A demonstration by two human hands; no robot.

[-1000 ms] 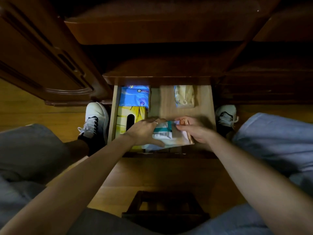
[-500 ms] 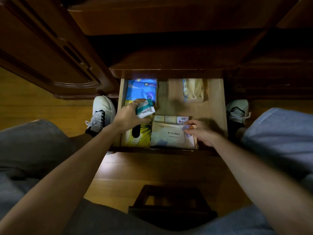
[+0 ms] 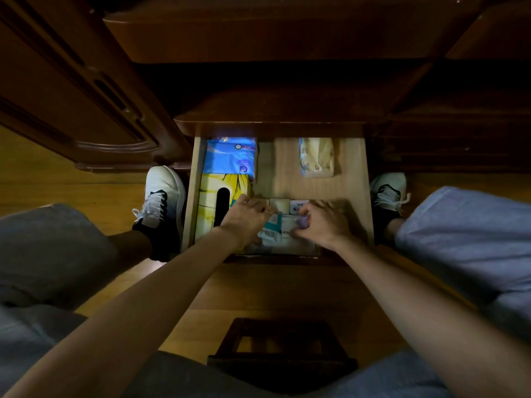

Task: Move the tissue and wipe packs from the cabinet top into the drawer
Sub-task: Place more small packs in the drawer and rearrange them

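Teal-striped soft plastic wipe pack (image 3: 271, 229), light and squashy: my left hand (image 3: 247, 218) fingers pinch its edge, right hand (image 3: 323, 225) fingers curled on it, beside the yellow tissue box (image 3: 221, 196).

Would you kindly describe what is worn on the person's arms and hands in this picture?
Both forearms are bare, with no sleeves in view. The left hand wears a thin, pale metal ring on one finger. The right hand shows no ring, watch or glove. No wristbands or markings show on either arm.
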